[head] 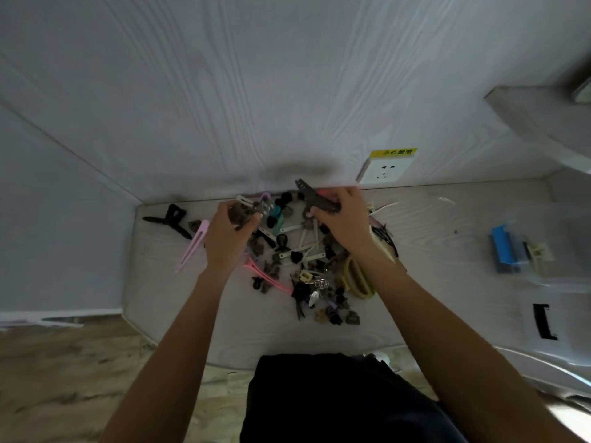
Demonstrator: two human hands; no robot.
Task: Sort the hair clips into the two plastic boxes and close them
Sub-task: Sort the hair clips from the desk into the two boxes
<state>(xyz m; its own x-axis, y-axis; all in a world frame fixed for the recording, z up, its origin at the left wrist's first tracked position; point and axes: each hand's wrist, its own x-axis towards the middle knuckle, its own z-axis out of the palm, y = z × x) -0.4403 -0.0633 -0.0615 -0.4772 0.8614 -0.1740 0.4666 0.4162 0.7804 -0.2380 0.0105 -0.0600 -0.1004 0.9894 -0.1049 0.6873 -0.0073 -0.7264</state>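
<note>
A heap of hair clips lies on the pale table, in black, brown, cream, pink and yellow. My left hand grips a bunch of small brown clips above the heap's far left side. My right hand grips several long dark flat clips, with pink ones behind them, over the heap's far side. A clear plastic box with a blue clip and a cream clip in it stands at the right. Another clear box or lid lies nearer me.
A long pink clip and a black claw clip lie apart on the left. The wall rises right behind the table, with a white socket. The table's front edge is near my dark-clothed lap.
</note>
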